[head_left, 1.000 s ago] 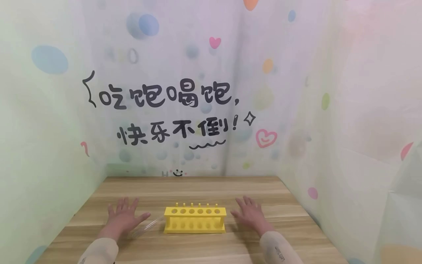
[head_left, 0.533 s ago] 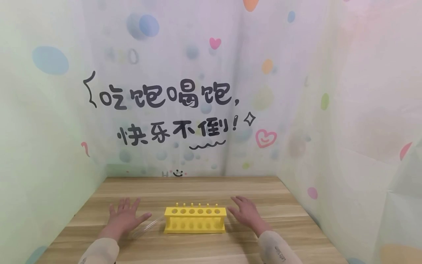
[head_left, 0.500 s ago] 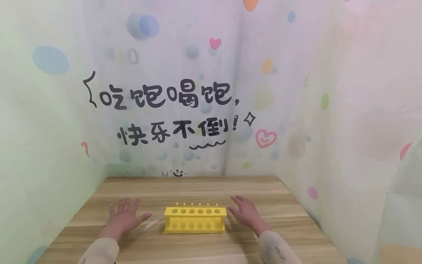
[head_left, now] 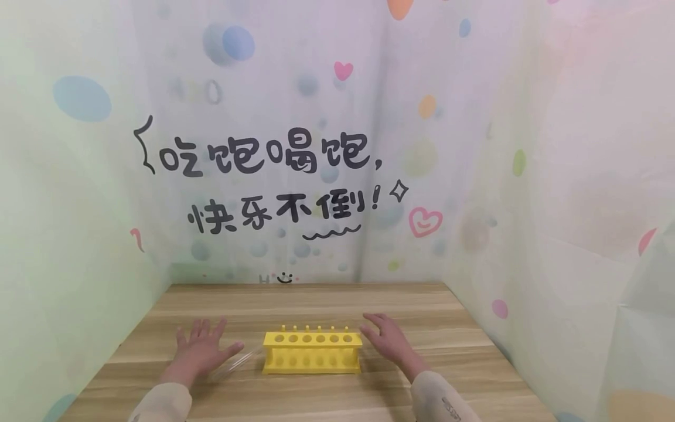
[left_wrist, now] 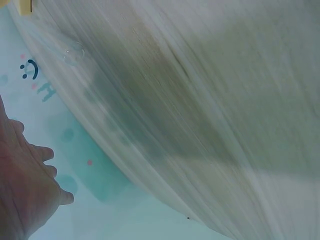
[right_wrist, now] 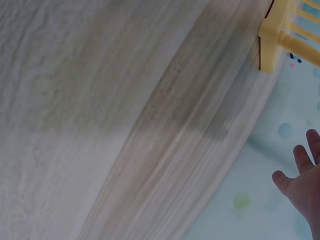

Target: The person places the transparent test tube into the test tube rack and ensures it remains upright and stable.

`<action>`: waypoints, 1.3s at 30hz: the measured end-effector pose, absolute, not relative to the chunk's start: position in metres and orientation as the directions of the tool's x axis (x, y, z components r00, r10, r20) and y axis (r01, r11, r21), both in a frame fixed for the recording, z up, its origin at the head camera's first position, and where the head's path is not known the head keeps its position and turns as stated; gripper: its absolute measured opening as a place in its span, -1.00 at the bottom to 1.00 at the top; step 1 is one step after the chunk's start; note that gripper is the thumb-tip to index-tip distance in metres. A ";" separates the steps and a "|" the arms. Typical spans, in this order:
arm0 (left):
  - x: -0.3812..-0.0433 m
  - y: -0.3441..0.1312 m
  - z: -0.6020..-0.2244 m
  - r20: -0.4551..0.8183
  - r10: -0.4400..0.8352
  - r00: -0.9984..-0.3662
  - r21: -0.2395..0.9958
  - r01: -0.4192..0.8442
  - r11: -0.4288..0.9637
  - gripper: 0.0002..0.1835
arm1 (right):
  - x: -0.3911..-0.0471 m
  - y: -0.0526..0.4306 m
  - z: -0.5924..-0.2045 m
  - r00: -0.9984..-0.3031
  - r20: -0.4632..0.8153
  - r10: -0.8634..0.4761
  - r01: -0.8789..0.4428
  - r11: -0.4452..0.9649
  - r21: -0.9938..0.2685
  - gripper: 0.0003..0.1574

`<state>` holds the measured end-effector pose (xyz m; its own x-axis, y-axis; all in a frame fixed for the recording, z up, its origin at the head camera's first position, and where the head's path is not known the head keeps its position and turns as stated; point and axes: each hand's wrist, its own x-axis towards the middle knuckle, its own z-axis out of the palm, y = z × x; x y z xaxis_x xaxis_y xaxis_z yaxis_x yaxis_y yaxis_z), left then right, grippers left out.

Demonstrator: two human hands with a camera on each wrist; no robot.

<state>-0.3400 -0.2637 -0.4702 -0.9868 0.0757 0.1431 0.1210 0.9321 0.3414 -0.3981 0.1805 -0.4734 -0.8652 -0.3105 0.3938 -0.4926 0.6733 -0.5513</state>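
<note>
while the left hand (head_left: 199,351) holds its place, with its fingers spread over the left part of the wooden table (head_left: 311,302), i'm seeing the action on the other side: the right hand (head_left: 389,341) is sliding inward, and against a second ago its thumb is nearer the right end of the yellow rack (head_left: 313,344). its fingers have turned toward the rack too, and they look less fanned than they did.

no grip to call yet, from where i sit: both hands are empty, fingers well apart from thumbs, nothing clamped. does the right thumb touch the rack? i can't tell from the head view; the right wrist view shows the visible fingers clear of the rack's corner.

the rack itself hasn't budged; it stands upright near the middle, between the hands, its row of round holes facing up. the clear tubes (head_left: 235,364) are lying slantwise between the left hand and the rack, just beside the left thumb, too see-through for me to count.

so here's my read: the approach on the right is nearly complete, the rack's right end looks within easy reach, and the handling proper hasn't begun on either side.
</note>
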 end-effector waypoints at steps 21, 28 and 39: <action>-0.336 -0.261 -0.469 0.130 0.079 -0.988 0.333 0.118 0.935 0.09 | -0.391 0.167 -0.468 -0.890 0.294 -0.350 -0.449 0.555 -0.700 -0.46; -0.336 -0.260 -0.472 0.137 0.079 -0.987 0.315 0.120 0.941 0.07 | -0.389 0.165 -0.468 -0.875 0.319 -0.365 -0.478 0.544 -0.690 -0.45; -0.333 -0.258 -0.470 0.144 0.084 -0.986 0.317 0.126 0.940 0.04 | -0.390 0.166 -0.473 -0.867 0.332 -0.373 -0.493 0.533 -0.688 -0.53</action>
